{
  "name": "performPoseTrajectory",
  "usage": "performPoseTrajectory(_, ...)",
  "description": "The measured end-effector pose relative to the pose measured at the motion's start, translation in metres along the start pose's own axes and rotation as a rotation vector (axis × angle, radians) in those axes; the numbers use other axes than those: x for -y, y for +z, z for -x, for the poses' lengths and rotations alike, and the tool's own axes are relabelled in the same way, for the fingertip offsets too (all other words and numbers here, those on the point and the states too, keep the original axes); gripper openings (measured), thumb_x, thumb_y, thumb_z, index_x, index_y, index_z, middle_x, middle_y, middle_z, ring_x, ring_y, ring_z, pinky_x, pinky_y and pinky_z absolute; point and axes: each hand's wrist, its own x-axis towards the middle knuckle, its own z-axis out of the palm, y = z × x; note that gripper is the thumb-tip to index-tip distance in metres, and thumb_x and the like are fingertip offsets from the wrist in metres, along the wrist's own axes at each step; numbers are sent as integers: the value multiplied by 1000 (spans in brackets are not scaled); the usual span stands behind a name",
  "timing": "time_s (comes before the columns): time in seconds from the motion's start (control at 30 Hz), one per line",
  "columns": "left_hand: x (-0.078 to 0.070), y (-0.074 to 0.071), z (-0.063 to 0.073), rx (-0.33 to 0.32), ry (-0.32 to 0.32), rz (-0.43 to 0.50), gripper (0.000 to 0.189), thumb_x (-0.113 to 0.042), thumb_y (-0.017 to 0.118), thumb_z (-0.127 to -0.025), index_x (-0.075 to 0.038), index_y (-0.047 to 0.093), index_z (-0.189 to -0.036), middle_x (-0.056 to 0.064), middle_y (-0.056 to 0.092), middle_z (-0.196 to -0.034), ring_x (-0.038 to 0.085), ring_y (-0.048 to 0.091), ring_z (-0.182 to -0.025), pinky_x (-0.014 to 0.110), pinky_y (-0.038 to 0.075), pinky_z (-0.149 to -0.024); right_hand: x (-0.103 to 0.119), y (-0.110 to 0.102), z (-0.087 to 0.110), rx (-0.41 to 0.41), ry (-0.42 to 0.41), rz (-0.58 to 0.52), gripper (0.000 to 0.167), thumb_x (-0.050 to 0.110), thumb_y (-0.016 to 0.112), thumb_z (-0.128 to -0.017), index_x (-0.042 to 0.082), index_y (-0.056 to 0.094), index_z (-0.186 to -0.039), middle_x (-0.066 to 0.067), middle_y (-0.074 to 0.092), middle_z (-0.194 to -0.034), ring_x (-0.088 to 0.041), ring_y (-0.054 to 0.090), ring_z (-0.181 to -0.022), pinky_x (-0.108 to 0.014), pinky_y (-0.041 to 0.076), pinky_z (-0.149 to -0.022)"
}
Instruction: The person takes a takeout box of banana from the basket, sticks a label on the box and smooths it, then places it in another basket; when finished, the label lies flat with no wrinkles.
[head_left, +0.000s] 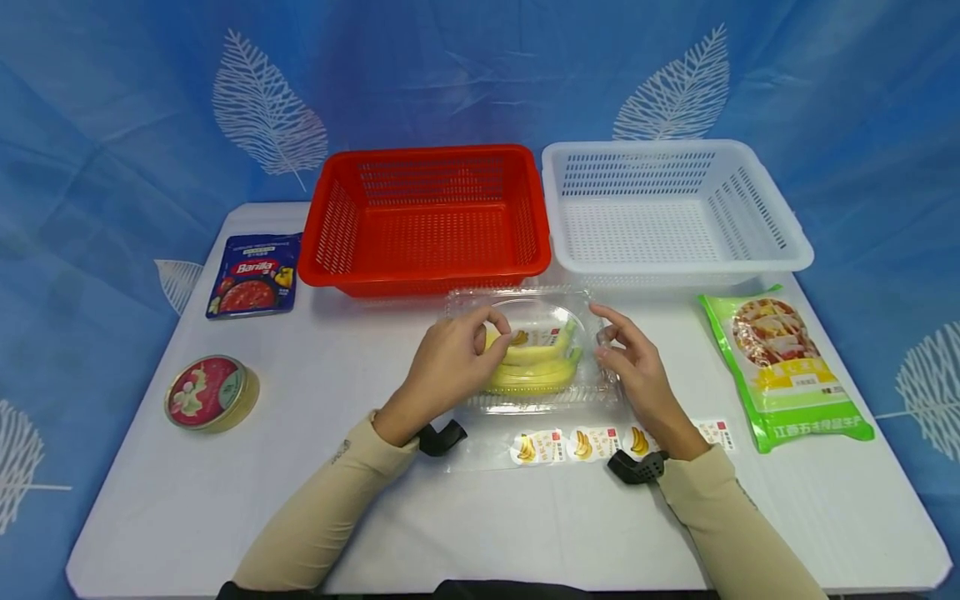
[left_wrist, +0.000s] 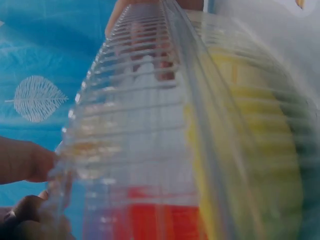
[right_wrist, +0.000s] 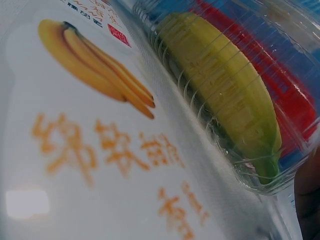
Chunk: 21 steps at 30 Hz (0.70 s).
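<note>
Yellow bananas (head_left: 534,373) lie inside a clear plastic clamshell box (head_left: 540,403) in front of me. A sticker with a banana picture (head_left: 542,337) shows on its lid. My left hand (head_left: 450,358) is over the box's left part, thumb and index finger curved toward each other right at the sticker's left end; I cannot tell whether they pinch it. My right hand (head_left: 633,362) holds the box's right edge, its index finger stretched along the far corner. In the right wrist view, a banana (right_wrist: 225,85) shows through the box's ribbed wall.
A clear sheet with several banana stickers (head_left: 592,444) lies before the box. Behind stand a red basket (head_left: 431,279) and a white basket (head_left: 682,265). A blue Barilla pouch (head_left: 255,275) and a round tin (head_left: 212,393) are at left, a green food bag (head_left: 783,367) at right.
</note>
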Motion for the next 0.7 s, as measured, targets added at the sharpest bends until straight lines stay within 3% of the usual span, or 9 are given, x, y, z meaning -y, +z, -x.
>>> performPoseTrajectory(0.2,1,2,-4,-29,26,-100,6,-15,64,-95,-14,70,-94,-8,26,-52,6,18,-49,24,17,-46,0,0,0,-2,0,-2,54,-8,54,-96,3,51,-149,-17,47,-102,-9,52,-69,-19,45,-63)
performPoseTrajectory(0.5,4,2,-8,-24,34,-148,5,-14,66,-94,-14,70,-91,-7,30,-53,7,21,-49,24,17,-46,2,0,-1,1,-8,2,55,-10,54,-95,2,50,-148,-22,46,-103,-9,53,-74,-18,46,-64)
performPoseTrajectory(0.7,2,-7,-9,65,18,-110,4,-15,65,-92,-15,67,-89,-7,33,-56,6,24,-50,25,19,-49,2,0,-1,-2,-4,2,55,-11,54,-94,1,50,-148,-21,46,-102,-9,53,-70,-18,45,-63)
